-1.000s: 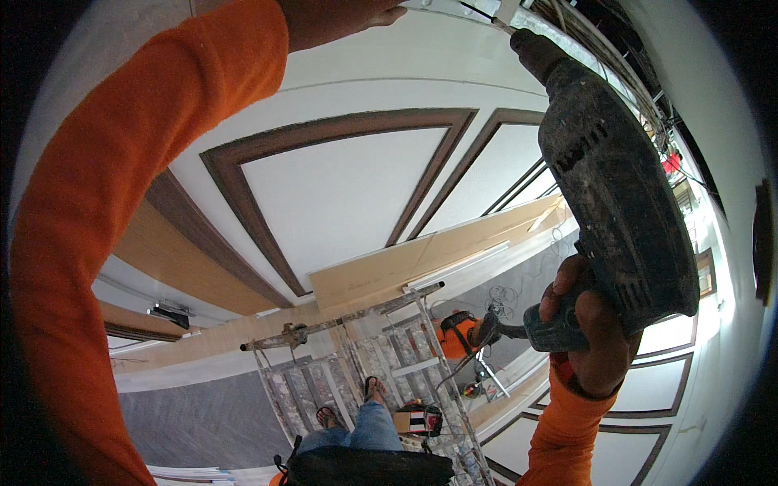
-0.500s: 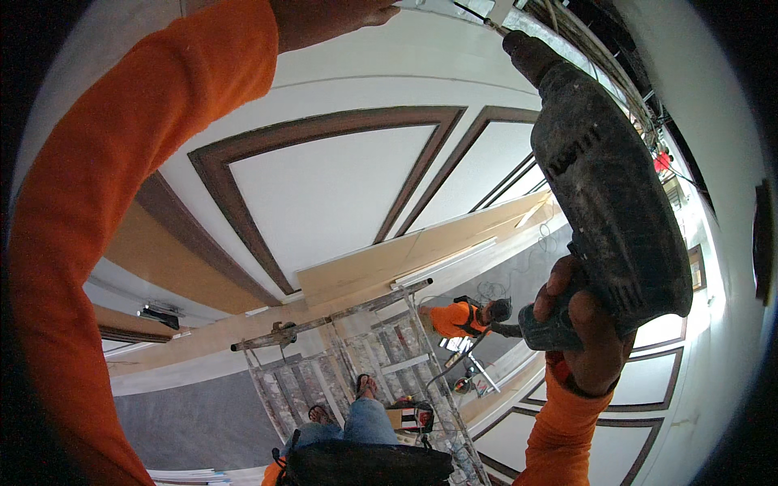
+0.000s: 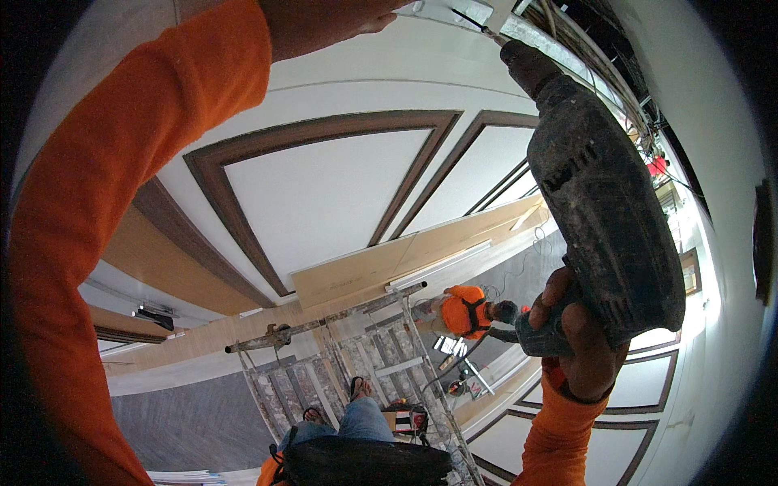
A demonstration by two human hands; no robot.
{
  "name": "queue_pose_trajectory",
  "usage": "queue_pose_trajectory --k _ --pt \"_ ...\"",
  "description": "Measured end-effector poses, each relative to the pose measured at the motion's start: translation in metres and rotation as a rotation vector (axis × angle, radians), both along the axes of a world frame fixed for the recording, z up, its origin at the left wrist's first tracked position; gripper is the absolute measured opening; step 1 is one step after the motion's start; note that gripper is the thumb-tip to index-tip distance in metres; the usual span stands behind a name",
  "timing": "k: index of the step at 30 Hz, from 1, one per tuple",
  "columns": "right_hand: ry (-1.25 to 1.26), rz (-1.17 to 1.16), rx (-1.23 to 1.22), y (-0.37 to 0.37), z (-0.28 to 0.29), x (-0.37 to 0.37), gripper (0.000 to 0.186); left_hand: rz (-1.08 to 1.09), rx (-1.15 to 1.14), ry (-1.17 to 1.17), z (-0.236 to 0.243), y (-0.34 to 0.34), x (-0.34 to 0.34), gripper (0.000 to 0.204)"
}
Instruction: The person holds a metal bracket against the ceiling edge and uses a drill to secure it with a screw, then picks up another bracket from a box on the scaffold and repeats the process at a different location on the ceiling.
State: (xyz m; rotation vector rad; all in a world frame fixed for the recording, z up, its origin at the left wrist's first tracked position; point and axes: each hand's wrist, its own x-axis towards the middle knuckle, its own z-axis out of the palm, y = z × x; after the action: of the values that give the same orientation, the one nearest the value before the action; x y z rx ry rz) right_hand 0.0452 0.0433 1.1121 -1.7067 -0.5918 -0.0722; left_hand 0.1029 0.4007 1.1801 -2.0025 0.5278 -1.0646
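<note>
The left hand reaches up to the top edge, apparently pressing against the white ceiling piece, though its fingers are mostly out of view. The right hand grips the grimy power drill, bit aimed upward at that piece. Drilling looks underway; next calls for steady upward pressure.

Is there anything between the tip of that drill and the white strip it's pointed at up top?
Nothing visible. The drill, held in the right hand, has its bit right at the white strip; the left hand sits beside it.
</note>
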Motion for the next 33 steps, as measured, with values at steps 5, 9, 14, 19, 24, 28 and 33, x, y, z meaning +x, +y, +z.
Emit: queue_pose_trajectory --k 5,9,14,19,24,28,33 --pt "0.006 0.024 -0.030 -0.006 0.002 0.002 0.018 -0.003 -0.039 0.024 0.000 -0.001 0.001 0.043" --pt "0.003 0.014 -0.014 -0.005 0.001 0.002 0.018 -0.030 -0.035 0.004 -0.002 0.001 0.003 0.043" --pt "-0.033 -0.006 -0.046 -0.003 0.001 0.002 0.016 -0.007 -0.049 0.031 0.000 0.000 -0.001 0.044" --pt "-0.043 -0.141 0.024 -0.003 -0.008 0.003 0.012 -0.026 -0.057 0.030 -0.001 0.001 0.001 0.044" --pt "-0.005 0.043 -0.011 -0.003 0.003 0.003 0.008 -0.029 -0.056 0.006 -0.004 0.002 0.002 0.043" --pt "-0.075 -0.006 -0.077 -0.006 -0.002 0.006 0.015 -0.026 -0.039 -0.023 -0.003 0.002 0.002 0.044" --pt "0.087 0.030 0.073 -0.005 -0.001 0.006 0.026 0.028 -0.014 -0.047 -0.002 -0.001 -0.001 0.045"
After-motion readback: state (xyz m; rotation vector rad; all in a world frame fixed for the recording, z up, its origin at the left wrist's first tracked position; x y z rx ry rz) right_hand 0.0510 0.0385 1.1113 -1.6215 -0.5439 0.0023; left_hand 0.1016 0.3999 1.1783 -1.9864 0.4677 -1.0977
